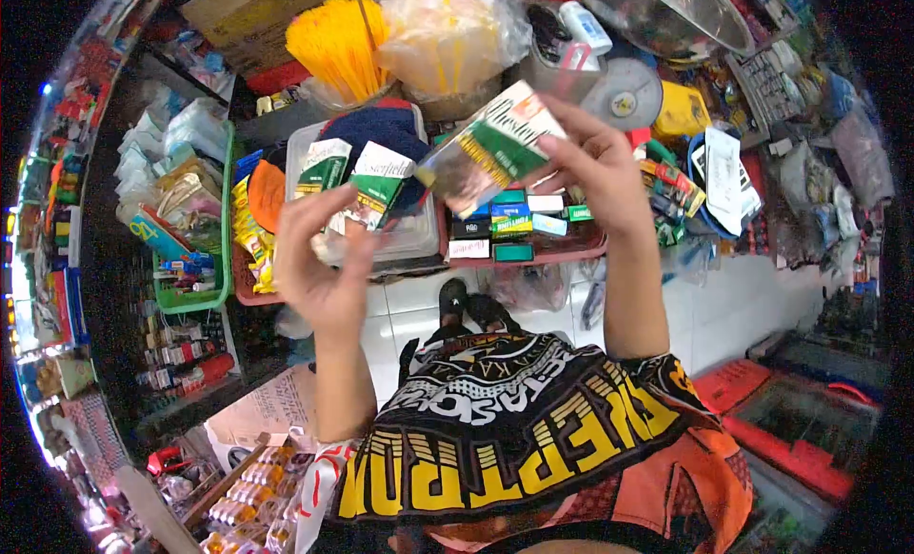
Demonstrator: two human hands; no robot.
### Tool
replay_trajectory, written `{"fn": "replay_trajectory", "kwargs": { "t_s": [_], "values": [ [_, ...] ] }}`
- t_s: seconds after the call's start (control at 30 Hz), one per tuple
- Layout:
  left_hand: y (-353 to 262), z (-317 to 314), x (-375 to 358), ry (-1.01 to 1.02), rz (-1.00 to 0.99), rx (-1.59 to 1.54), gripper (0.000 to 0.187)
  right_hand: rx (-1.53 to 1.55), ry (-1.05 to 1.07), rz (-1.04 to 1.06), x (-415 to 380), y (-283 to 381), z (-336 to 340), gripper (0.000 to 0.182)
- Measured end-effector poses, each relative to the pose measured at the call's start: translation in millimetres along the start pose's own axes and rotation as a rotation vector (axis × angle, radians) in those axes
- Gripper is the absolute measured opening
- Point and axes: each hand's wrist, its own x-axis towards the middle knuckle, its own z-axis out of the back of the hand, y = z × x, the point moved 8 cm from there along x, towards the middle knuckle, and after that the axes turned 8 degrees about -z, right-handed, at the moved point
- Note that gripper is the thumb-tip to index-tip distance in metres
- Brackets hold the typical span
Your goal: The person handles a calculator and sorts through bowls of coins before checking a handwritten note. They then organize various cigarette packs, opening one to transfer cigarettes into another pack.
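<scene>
My right hand (600, 164) is closed around a green and white cigarette pack (497, 147), held tilted with its printed front facing me. Two more cigarette packs with Chesterfield lettering, a left one (321, 169) and a right one (381, 178), show at a clear plastic container (414, 245). My left hand (328, 259) is over the near side of that container, thumb and fingers apart. Its fingertips overlap the lower parts of these two packs. Dark blue cloth (376, 130) lies behind them. Several small boxes (514, 221) fill a red tray (576, 257) below the held pack.
A green basket (228, 240) with bagged goods stands at the left, beside yellow snack packets (252, 230). Behind are yellow straws (338, 45), a large plastic bag (447, 40) and a round scale (624, 95). White floor tiles (381, 335) show below the trays.
</scene>
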Motion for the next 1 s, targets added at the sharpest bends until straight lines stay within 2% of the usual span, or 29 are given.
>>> {"fn": "replay_trajectory", "kwargs": {
  "t_s": [0.07,0.1,0.17,0.27,0.3,0.33,0.4,0.47,0.53,0.57,0.67,0.77,0.9,0.97,1.0],
  "values": [
    [-21.5,-22.6,11.1,0.147,-0.13,0.167,0.042,0.047,0.093,-0.074,-3.4,-3.8,-17.7,0.045],
    [-24.1,-26.2,10.8,0.146,-0.133,0.175,0.042,0.061,0.113,-0.088,-3.4,-7.2,-21.8,0.045],
    [-30.9,-44.3,6.0,0.273,-0.172,0.22,0.049,0.061,0.148,-0.099,-7.6,-7.7,-30.7,0.045],
    [-33.6,-57.3,3.1,0.391,-0.162,0.338,0.054,0.082,0.2,-0.148,-8.0,-17.8,-46.6,0.048],
    [-23.1,-58.8,-1.0,0.421,-0.09,0.34,0.058,0.136,0.213,-0.165,-5.9,-24.6,-50.7,0.048],
    [-14.3,-54.9,-2.0,0.401,-0.019,0.301,0.058,0.19,0.225,-0.183,-5.3,-31.2,-54.7,0.048],
    [5.4,-36.3,-2.3,0.307,-0.016,0.387,0.058,0.204,0.239,-0.185,-6.7,-37.6,-61.1,0.048],
    [30.8,-10.1,-0.5,0.209,0.133,0.455,0.056,0.036,0.171,-0.052,-11.2,-32.5,-52.3,0.047],
    [50.5,13.4,-1.5,0.132,0.071,0.535,0.056,0.053,0.149,-0.048,-14.0,-35.4,-38.4,0.047],
    [62.1,22.6,-6.6,0.09,0.246,0.441,0.057,0.051,0.114,-0.079,-14.9,-36.1,-29.0,0.046],
    [59.9,28.7,-5.8,0.003,0.227,0.29,0.06,0.071,0.03,-0.122,-18.2,-37.5,-14.1,0.043],
    [47.0,17.3,-0.9,0.07,0.124,0.384,0.06,0.109,0.004,-0.153,-19.8,-46.6,-9.5,0.041],
    [53.6,3.5,-2.5,0.145,0.136,0.338,0.059,0.023,0.028,-0.173,-22.1,-53.1,-11.2,0.041],
    [56.7,-8.9,-7.0,0.321,0.109,0.672,0.056,0.002,-0.057,-0.116,-21.0,-53.4,8.0,0.039],
    [58.2,-11.3,-11.2,0.33,0.116,0.662,0.056,-0.02,-0.138,-0.054,-22.0,-50.2,23.2,0.038]
  ]
}}
